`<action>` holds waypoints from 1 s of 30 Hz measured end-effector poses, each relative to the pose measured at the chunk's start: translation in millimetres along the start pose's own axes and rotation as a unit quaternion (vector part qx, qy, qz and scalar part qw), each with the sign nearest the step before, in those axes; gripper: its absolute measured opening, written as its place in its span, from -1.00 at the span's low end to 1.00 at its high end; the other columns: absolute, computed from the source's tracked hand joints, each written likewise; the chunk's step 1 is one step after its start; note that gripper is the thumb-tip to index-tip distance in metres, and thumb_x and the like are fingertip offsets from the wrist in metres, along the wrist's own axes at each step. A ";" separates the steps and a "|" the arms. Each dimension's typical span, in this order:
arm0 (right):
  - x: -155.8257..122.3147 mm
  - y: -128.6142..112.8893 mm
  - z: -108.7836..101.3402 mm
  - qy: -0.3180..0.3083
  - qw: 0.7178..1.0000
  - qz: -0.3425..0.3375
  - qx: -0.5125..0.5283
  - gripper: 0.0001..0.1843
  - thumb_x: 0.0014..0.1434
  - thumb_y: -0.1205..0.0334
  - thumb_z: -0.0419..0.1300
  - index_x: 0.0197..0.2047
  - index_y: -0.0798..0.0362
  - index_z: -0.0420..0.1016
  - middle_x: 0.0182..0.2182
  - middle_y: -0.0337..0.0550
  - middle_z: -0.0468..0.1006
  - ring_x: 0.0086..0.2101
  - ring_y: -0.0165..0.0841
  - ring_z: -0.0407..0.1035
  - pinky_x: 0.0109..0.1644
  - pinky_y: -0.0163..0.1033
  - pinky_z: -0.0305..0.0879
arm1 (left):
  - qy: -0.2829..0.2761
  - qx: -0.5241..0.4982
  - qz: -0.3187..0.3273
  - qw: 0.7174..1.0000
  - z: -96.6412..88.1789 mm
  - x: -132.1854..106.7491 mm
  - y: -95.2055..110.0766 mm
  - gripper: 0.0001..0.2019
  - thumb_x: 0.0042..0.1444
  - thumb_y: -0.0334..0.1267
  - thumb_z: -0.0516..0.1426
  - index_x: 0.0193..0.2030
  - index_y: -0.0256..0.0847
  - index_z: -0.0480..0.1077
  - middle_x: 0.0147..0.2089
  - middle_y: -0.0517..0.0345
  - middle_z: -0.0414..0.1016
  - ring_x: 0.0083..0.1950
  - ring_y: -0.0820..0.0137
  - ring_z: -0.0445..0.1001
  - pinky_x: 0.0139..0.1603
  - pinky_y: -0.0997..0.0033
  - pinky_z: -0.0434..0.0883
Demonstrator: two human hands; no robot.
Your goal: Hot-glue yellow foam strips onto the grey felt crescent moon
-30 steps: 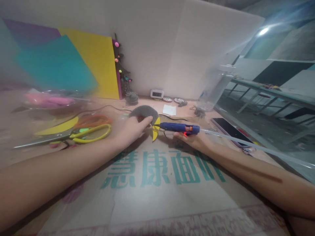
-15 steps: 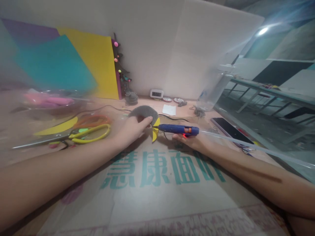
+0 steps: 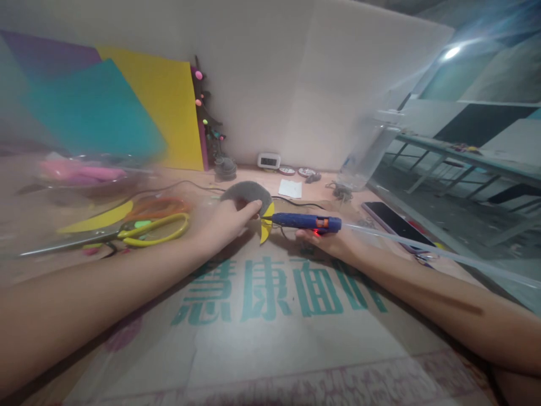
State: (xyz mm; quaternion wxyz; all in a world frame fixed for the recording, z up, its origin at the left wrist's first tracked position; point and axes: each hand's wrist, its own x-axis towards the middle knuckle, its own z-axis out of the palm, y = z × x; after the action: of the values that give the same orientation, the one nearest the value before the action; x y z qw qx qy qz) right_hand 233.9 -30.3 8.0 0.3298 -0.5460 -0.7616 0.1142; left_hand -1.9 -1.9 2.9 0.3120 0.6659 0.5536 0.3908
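My left hand [image 3: 230, 219] is closed on a grey rounded piece [image 3: 249, 192] that looks like felt or foam, thumb on top and most fingers hidden behind it. A yellow crescent-shaped piece [image 3: 266, 225] sits along its right edge. In my right hand [image 3: 327, 241] is a blue hot glue gun [image 3: 296, 220], held from below with a small red light glowing near the grip. Its nozzle points left and meets the yellow piece, or lies just in front of it. A long clear glue stick [image 3: 422, 243] runs out of the gun's back toward the right.
Yellow-handled scissors [image 3: 156, 231] lie on the left, beside an orange-handled pair [image 3: 164, 207] and a yellow cutout [image 3: 101, 219]. Behind them is a clear container [image 3: 88, 172] with pink items. A phone [image 3: 397, 225] rests at the right; a small white clock [image 3: 269, 161] stands at the back.
Almost nothing differs. Both hands, the grey piece and the glue gun keep their places, and the lower tip of the yellow crescent sits very slightly further left.
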 end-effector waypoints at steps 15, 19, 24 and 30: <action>1.2 -4.9 0.9 0.010 0.999 0.033 0.034 -0.64 -0.07 -0.04 0.30 -0.58 0.02 0.29 -0.60 -0.20 0.41 -0.55 -0.36 0.31 -0.51 -0.25 0.32 | 0.012 0.044 -0.012 0.999 -2.3 -3.9 10.6 -0.56 0.10 0.12 0.01 -0.39 -0.22 0.48 -0.47 0.14 0.52 -0.44 0.31 0.42 -0.46 0.42 0.24; 0.9 0.9 1.4 0.022 0.999 0.042 0.002 -0.63 -0.04 -0.09 0.29 -0.55 0.01 0.33 -0.58 -0.16 0.45 -0.53 -0.31 0.36 -0.50 -0.23 0.33 | 0.005 0.014 -0.001 1.000 -1.5 -3.2 8.6 -0.58 0.10 0.11 0.03 -0.35 -0.22 0.48 -0.41 0.13 0.55 -0.39 0.32 0.44 -0.43 0.43 0.26; 1.6 3.4 0.4 0.014 1.000 0.016 -0.015 -0.60 -0.02 -0.16 0.27 -0.52 0.00 0.37 -0.58 -0.17 0.48 -0.53 -0.30 0.38 -0.48 -0.23 0.34 | 0.011 0.011 -0.023 1.000 -1.4 -4.8 10.4 -0.58 0.08 0.12 0.04 -0.38 -0.22 0.48 -0.45 0.15 0.54 -0.44 0.33 0.42 -0.47 0.43 0.24; 2.2 1.5 -2.3 0.019 0.999 0.006 -0.031 -0.65 0.03 -0.11 0.25 -0.49 0.00 0.40 -0.55 -0.16 0.50 -0.50 -0.28 0.39 -0.46 -0.23 0.33 | -0.003 -0.014 -0.012 1.000 -0.3 -2.3 6.7 -0.58 0.09 0.13 0.04 -0.36 -0.21 0.46 -0.42 0.15 0.54 -0.43 0.35 0.42 -0.45 0.44 0.26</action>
State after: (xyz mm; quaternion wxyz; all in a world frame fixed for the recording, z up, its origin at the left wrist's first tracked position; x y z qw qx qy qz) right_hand 236.1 -28.2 9.7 0.3262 -0.5625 -0.7553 0.0817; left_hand 1.0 -5.5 8.3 0.3280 0.6561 0.5546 0.3929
